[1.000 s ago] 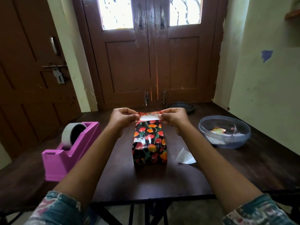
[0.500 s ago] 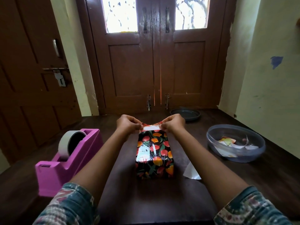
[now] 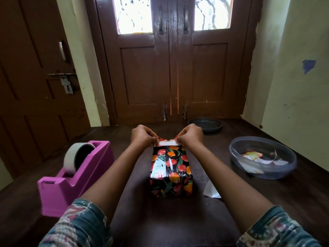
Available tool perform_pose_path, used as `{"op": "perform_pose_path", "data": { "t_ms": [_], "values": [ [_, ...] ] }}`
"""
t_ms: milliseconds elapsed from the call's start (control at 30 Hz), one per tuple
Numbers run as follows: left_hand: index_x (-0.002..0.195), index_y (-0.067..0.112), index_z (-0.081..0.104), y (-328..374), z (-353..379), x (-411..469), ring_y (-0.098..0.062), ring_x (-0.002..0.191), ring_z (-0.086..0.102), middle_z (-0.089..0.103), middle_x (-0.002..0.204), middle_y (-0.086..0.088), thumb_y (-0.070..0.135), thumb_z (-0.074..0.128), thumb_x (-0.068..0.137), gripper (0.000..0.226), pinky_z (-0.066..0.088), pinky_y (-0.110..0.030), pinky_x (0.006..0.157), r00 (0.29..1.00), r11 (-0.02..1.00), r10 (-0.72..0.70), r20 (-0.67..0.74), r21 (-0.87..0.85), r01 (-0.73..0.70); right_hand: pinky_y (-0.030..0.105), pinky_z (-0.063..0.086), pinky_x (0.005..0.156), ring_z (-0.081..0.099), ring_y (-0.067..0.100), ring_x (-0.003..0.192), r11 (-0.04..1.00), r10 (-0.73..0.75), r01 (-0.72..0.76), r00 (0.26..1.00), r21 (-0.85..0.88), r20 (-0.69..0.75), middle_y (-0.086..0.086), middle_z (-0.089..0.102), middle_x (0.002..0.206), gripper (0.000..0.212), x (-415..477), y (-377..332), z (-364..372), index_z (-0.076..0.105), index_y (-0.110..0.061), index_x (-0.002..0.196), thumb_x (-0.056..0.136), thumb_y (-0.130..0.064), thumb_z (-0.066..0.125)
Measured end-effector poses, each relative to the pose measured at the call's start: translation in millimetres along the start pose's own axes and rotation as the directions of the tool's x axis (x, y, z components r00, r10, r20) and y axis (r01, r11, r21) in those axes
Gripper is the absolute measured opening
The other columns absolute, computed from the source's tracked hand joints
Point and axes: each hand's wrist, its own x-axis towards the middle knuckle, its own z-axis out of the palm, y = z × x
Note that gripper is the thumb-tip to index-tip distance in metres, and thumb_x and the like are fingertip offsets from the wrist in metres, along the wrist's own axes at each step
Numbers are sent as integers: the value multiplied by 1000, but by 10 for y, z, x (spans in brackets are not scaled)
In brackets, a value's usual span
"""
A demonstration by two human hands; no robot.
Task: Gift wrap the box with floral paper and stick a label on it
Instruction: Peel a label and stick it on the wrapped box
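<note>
The box (image 3: 170, 168), wrapped in glossy black paper with red and orange flowers, lies lengthwise on the dark wooden table (image 3: 178, 220). At its far end a flap of the floral paper (image 3: 167, 142) stands up, its white underside showing. My left hand (image 3: 143, 135) pinches the flap's left corner. My right hand (image 3: 190, 133) pinches its right corner. Both hands have curled fingers, and the far face of the box is hidden behind them.
A pink tape dispenser (image 3: 74, 177) with a roll of tape stands on the left. A clear plastic bowl (image 3: 262, 157) with paper scraps sits on the right, a dark lid (image 3: 205, 124) behind it. A white paper scrap (image 3: 211, 190) lies beside the box. Doors close off the far side.
The camera has moved closer and tilted, so the box appears lower in view. Both hands stay pinched on the flap at the far end, drawn slightly nearer each other.
</note>
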Motion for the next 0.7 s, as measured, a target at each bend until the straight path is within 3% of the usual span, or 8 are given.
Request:
{"op": "perform_pose_path", "data": {
  "t_ms": [233,433,533,600,667,700],
  "values": [
    [83,7,71,-14,40,47,-10,79,62,66,85,-3,6,73,77,6,57,-29,76,998,994,56,-22,94,-54,36,57,76,66,19,84,998,-40,39,999,-58,-21,9,72,86,5,40,28,59,74,-8,78,74,-6,72],
    [77,12,71,16,114,37,-10,83,60,69,90,-2,6,72,78,6,50,-24,70,986,941,163,-47,308,-141,38,57,75,66,24,86,982,-91,88,996,-169,-5,12,70,86,8,82,8,111,73,-8,78,76,-2,68],
    [74,15,66,29,119,42,-16,91,61,68,94,-4,9,74,76,10,48,-26,71,989,935,125,-74,341,-93,37,56,78,65,24,91,982,-78,77,997,-173,-2,10,70,90,7,88,20,104,70,-11,76,75,-4,69],
    [71,17,60,1,109,71,-17,92,60,66,93,-4,11,76,74,17,48,-26,70,995,960,39,-90,281,-12,35,53,81,62,23,96,992,-43,41,999,-117,-16,8,67,97,12,81,64,80,64,-15,80,74,-9,72],
    [72,15,55,-47,93,83,-17,85,60,62,90,-6,7,77,74,23,52,-26,60,990,991,-133,-39,14,134,35,50,80,58,22,98,999,42,-42,999,-26,8,6,61,101,26,66,137,37,57,-16,88,72,-15,76],
    [74,13,53,-74,83,76,-16,77,59,61,87,-7,3,75,75,24,51,-23,51,974,959,-226,36,-170,228,35,50,80,58,23,98,993,112,-113,993,40,43,7,60,103,31,53,177,19,55,-14,92,71,-17,77]
  ]
}}
